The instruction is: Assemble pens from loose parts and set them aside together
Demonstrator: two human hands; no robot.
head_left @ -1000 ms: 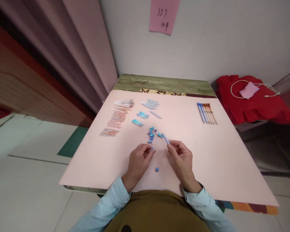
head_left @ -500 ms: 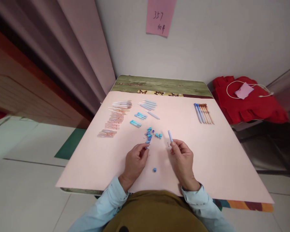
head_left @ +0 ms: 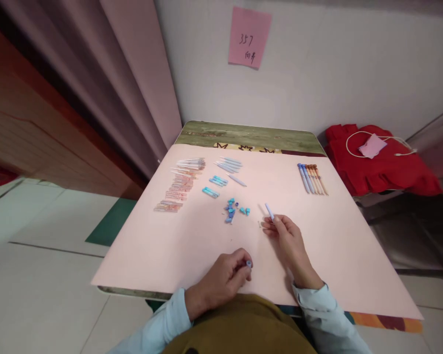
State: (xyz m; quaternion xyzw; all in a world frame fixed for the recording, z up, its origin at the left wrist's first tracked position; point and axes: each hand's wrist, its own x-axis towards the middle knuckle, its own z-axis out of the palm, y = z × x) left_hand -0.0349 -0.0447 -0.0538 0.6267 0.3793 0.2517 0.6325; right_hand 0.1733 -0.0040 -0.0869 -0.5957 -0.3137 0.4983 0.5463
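Note:
Near the table's front edge, my left hand point(head_left: 226, 278) has its fingers closed on a small blue pen cap point(head_left: 248, 264). My right hand point(head_left: 289, 241), farther right, pinches a pale violet pen barrel point(head_left: 269, 211) that points up and away from me. Between and beyond the hands lies a loose pile of small blue and turquoise pieces point(head_left: 230, 210). Two turquoise pieces point(head_left: 245, 211) sit just right of it. A tiny spring-like piece point(head_left: 259, 224) rests beside my right fingertips.
Rows of clear and pinkish pen tubes point(head_left: 179, 187) lie at the left. Turquoise pen parts point(head_left: 218, 181) and pale blue pointed barrels point(head_left: 228, 164) are farther back. Several whole pens point(head_left: 312, 179) stand in a row at the right. A red cushion point(head_left: 379, 162) is beyond the table.
My left hand has moved toward me and right, from beside the pile to the blue cap that lay alone on the table. My right hand with the barrel has shifted slightly right.

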